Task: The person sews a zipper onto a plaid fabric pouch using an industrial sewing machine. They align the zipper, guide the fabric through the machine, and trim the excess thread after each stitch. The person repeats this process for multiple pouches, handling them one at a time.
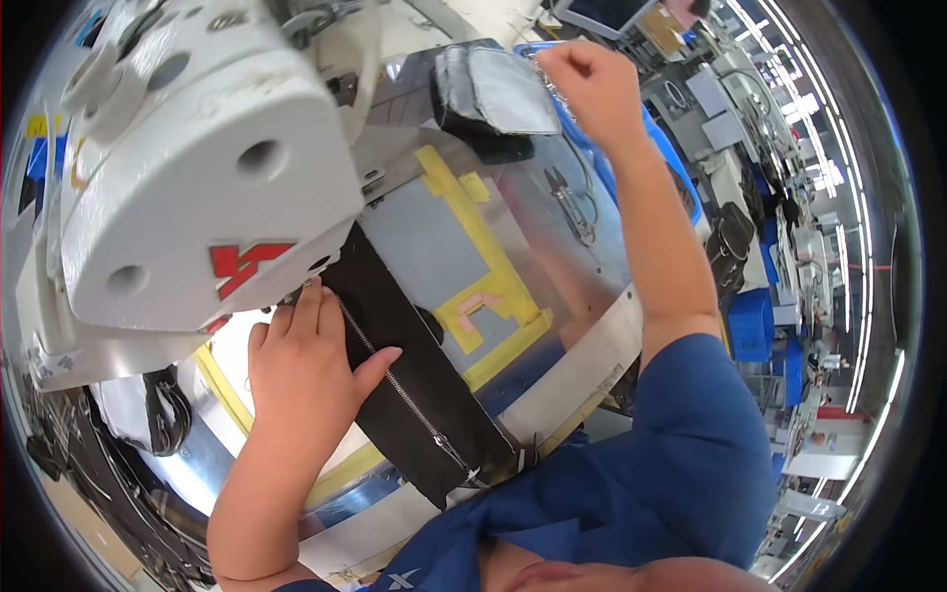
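My left hand (pixel 304 360) lies on a black fabric strip, fingers stretched toward the sewing machine head (pixel 207 178) and thumb apart. A metal zipper (pixel 404 395) runs along the black fabric (pixel 395 340), with its slider near the end closest to my body. The fabric reaches in under the machine head, where the needle area is hidden. My right hand (pixel 597 89) is raised at the far right, beside a stack of silver-grey pieces (pixel 498 91) and over a blue bin (pixel 655 128). Its fingers are curled together; what they hold is too small to make out.
Thread snips (pixel 570 205) lie on the metal table right of the fabric. Yellow tape (pixel 459 222) frames a light panel on the worktop. A bundle of black and silver pieces (pixel 148 409) sits at the left. Farther right stand other workbenches and a blue crate (pixel 752 326).
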Demonstrator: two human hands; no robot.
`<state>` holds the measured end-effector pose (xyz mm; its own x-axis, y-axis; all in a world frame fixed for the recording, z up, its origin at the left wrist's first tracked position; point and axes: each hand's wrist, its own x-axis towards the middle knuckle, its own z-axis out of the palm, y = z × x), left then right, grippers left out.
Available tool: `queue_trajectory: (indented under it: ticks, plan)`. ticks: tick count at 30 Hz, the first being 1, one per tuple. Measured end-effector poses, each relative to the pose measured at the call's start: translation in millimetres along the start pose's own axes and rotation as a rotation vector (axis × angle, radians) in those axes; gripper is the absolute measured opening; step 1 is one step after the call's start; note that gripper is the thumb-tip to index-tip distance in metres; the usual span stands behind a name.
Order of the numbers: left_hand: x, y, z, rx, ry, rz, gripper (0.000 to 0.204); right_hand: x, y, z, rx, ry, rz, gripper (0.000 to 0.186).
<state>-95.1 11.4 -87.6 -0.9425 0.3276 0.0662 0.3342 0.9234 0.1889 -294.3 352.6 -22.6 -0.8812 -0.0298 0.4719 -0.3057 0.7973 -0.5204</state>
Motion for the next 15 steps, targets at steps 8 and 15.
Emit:
queue_trajectory:
  ticks: [8,15]
  plan:
    - [0,3,2,-0.051,0.028,0.070,0.083,22,193,-31,-0.434,-0.333,0.289,0.026]
    - [-4,7,31,-0.041,0.154,0.160,0.082,16,179,-5,-0.550,-0.338,0.153,0.024]
